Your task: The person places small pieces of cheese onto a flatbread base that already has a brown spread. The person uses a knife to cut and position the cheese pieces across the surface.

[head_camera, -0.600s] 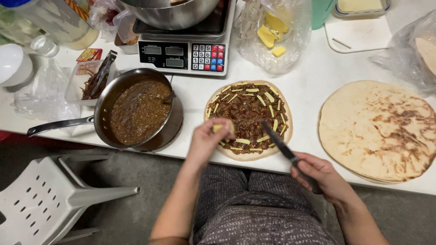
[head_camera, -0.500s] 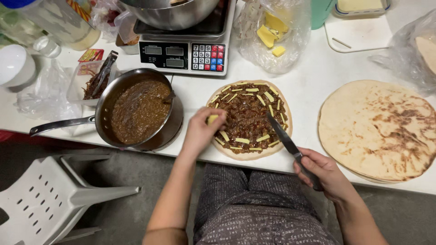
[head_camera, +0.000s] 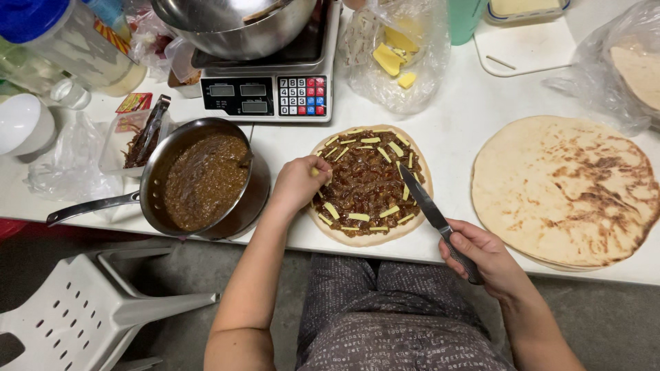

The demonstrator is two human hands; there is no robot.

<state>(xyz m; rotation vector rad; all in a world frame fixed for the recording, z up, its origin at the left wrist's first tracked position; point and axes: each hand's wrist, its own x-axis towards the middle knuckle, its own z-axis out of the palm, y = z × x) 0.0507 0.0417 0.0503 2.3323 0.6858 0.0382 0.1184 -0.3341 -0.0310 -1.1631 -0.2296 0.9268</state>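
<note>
Working at the white table [head_camera: 454, 130], we sit at its near edge with a topped flatbread [head_camera: 370, 184] in front of us, just right of a pan of brown sauce [head_camera: 205, 178]. A stack of plain flatbreads [head_camera: 567, 189] lies toward the right edge, and a scale [head_camera: 265, 93] carrying a steel bowl [head_camera: 234, 24] stands at the far edge beside a bag of butter pieces [head_camera: 395, 55].

Our flatbread is round and pale at the rim, spread with dark brown filling and dotted with pale yellow strips.

Our left hand [head_camera: 297, 182] rests over its left rim, fingers pinched on one yellow strip. Our right hand [head_camera: 481, 251] is clenched round the dark handle of a knife [head_camera: 430, 209], whose blade points up over the right side of the filling.

Risks as we judge them: the flatbread's near rim sits close to the table edge, so a push could slide it off. The blade hangs close above the toppings and could drag them out of place. Our left forearm passes beside the pan and could knock it.
</note>
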